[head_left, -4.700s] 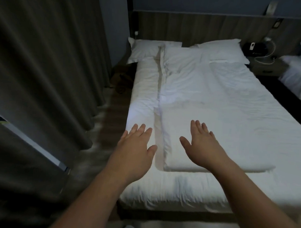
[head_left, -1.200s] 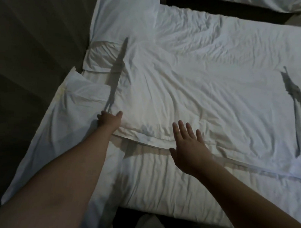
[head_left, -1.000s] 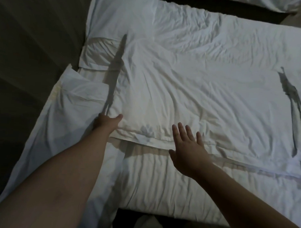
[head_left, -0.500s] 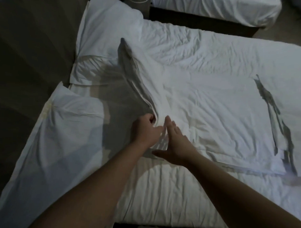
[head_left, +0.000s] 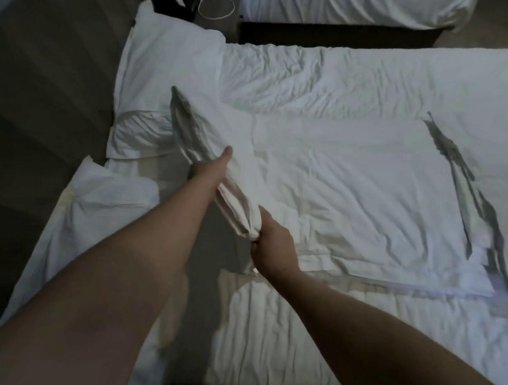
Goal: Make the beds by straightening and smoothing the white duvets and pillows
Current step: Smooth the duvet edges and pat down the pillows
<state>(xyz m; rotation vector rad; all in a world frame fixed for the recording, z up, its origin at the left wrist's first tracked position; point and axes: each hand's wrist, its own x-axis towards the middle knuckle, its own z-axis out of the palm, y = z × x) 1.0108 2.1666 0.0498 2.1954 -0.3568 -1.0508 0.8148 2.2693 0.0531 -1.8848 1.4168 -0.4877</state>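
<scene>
A white duvet (head_left: 348, 178), folded in layers, lies across the bed. Its left edge is lifted off the mattress. My left hand (head_left: 212, 166) grips that raised edge further up, thumb on top, fingers hidden under the fabric. My right hand (head_left: 271, 244) grips the bunched near corner of the same edge. Two white pillows lie at the left: one (head_left: 167, 74) at the far corner with the duvet partly over it, another (head_left: 102, 204) nearer me, close to the bed's left edge. The white sheet (head_left: 328, 339) shows in front.
A second bed (head_left: 354, 8) with white bedding stands beyond a dark gap at the top. A nightstand with a black device and a white cable (head_left: 216, 9) sits at the top left. The wooden headboard wall (head_left: 49, 70) runs along the left side.
Half a second ago both hands met at the duvet's near corner. My left hand has since slid further along the raised edge and my right hand has closed on the corner; the edge is lifted higher.
</scene>
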